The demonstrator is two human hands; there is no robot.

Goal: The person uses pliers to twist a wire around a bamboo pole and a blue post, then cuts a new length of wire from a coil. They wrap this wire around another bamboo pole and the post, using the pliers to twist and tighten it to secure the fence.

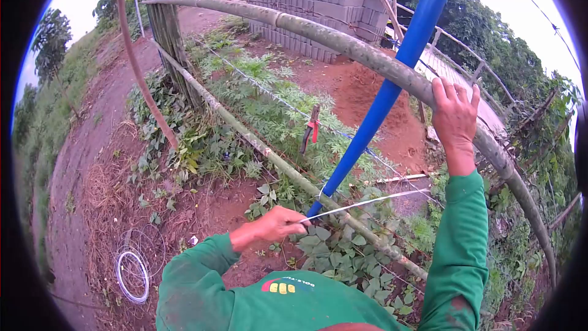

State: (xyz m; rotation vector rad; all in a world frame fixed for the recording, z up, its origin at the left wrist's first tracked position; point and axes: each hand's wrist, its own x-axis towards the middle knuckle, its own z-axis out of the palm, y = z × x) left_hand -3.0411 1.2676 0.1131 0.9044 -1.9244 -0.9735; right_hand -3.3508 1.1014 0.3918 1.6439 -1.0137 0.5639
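Observation:
My left hand [278,224] is closed around one end of a thin, pale length of wire [367,201], which stretches to the right in front of a blue pole [373,110]. My right hand [456,116] grips the upper bamboo pole [331,37], its fingers curled over the top just right of the blue pole. Lower down, a second bamboo pole [288,170] crosses the leaning blue pole, with a thin tie [320,193] at the crossing. Red-handled pliers [313,130] hang on the barbed wire [263,89] between the two bamboo poles.
A loose wire coil [133,277] lies on the ground at left. A thick post [162,30] and a thin leaning stick [138,67] stand at upper left. Beyond the fence are stacked grey blocks [312,9] and a reddish soil heap [373,104]. Leafy plants [324,245] grow below.

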